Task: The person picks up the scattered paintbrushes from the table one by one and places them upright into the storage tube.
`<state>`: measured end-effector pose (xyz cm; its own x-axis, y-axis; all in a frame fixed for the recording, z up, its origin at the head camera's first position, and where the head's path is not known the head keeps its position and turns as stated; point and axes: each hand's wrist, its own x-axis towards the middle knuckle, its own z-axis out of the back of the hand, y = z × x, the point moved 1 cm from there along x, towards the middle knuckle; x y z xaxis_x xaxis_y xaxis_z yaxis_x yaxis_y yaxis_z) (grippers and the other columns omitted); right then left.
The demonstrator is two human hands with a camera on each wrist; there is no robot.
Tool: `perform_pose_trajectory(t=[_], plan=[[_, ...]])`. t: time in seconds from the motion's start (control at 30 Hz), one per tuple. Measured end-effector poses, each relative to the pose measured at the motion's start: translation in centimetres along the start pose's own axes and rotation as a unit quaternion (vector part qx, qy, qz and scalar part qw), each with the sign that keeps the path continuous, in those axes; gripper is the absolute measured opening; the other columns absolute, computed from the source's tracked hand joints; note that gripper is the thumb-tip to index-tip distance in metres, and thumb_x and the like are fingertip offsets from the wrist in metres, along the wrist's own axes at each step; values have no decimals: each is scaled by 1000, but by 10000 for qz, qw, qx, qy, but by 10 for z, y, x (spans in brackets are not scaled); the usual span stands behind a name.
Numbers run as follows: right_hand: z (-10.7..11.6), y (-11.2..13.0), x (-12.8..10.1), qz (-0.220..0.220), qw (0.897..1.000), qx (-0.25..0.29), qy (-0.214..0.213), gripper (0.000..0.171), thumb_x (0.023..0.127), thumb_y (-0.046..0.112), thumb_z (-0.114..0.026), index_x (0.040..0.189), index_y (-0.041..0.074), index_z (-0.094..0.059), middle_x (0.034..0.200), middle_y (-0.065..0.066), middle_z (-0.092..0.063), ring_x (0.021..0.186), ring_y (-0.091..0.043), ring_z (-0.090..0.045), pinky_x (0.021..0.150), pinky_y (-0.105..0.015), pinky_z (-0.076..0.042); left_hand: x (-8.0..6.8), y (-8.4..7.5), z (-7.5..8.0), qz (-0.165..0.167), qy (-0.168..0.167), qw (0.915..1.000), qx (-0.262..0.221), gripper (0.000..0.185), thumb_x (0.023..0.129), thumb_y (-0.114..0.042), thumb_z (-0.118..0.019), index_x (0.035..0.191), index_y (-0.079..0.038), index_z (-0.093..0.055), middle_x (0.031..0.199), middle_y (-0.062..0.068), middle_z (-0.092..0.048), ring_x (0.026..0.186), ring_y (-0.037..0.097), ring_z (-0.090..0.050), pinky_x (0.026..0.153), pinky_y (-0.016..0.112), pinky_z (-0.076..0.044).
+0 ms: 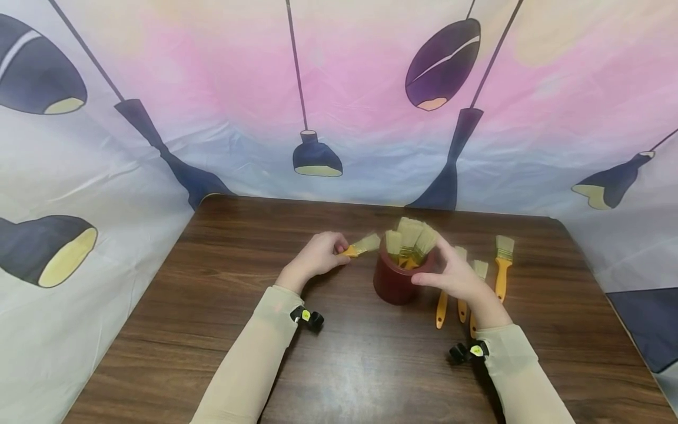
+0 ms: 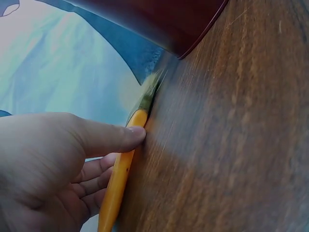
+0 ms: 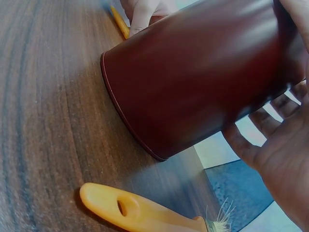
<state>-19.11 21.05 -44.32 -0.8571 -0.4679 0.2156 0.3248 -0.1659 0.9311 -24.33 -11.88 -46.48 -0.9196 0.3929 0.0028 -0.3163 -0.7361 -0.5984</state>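
Gripped by its orange handle in the left hand (image 1: 318, 254), a brush (image 1: 359, 246) is held beside the cup (image 1: 394, 281), which is steadied by the right hand (image 1: 455, 275) near the tabletop's (image 1: 238, 277) far edge.

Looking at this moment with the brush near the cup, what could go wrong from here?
1. The dark red cup already holds several brushes standing bristles up; pushing in the brush that the left hand grips could catch on them or bend bristles.
2. The right hand only rests its fingers around the cup's side, so a sideways knock might tip the top-heavy cup.
3. The loose brushes beside that hand could be swept along the table.
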Motion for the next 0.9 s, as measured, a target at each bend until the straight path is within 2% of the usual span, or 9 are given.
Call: perform_pose_trajectory(t=[0.23,0.33,0.43,0.6,0.73,0.9], plan=[[1,-1,-2,-36,9999,-100,-19,101,87,-1,-88,170,8,-32,166,-18,-43,147,-8,-42,117,-17,-37,0,1,0,-15,-70,9999,-118,17,99,-16,-80,110,-4,-75,95,3,-71,87,18,-65,82,37,-56],[0,-1,-2,-19,9999,-111,-15,100,87,0,-89,170,7,-32,166,-18,-43,147,-8,-42,117,-17,-36,2,1,2,-24,-248,9982,-543,19,101,-16,-77,113,-2,-76,97,5,-73,88,19,-67,83,38,-57],[0,0,-1,-29,10000,-88,-8,101,87,0,-89,170,7,-31,167,-18,-42,147,-8,-42,116,-16,-37,3,-1,7,0,-577,9916,-1156,22,102,-18,-76,117,-3,-76,103,7,-75,92,21,-69,84,39,-58],[1,1,-1,-45,9999,-129,-14,102,87,1,-89,170,7,-31,167,-19,-42,146,-7,-42,115,-14,-37,3,-13,19,-188,-1034,9696,-2209,26,103,-15,-75,124,1,-74,112,13,-78,101,27,-74,89,42,-61],[1,0,-1,-40,9999,-129,-3,101,87,0,-89,170,7,-31,166,-19,-42,146,-6,-43,116,-15,-37,-1,-30,30,-421,-1298,9445,-2988,26,104,-8,-72,125,5,-73,114,19,-77,101,31,-74,89,42,-62],[1,0,-1,-36,9998,-176,-9,102,87,2,-90,170,8,-31,167,-19,-42,148,-6,-42,116,-14,-35,-9,-53,41,-655,-1697,9126,-3661,21,102,-1,-70,121,7,-71,115,26,-74,98,27,-74,89,38,-63]])
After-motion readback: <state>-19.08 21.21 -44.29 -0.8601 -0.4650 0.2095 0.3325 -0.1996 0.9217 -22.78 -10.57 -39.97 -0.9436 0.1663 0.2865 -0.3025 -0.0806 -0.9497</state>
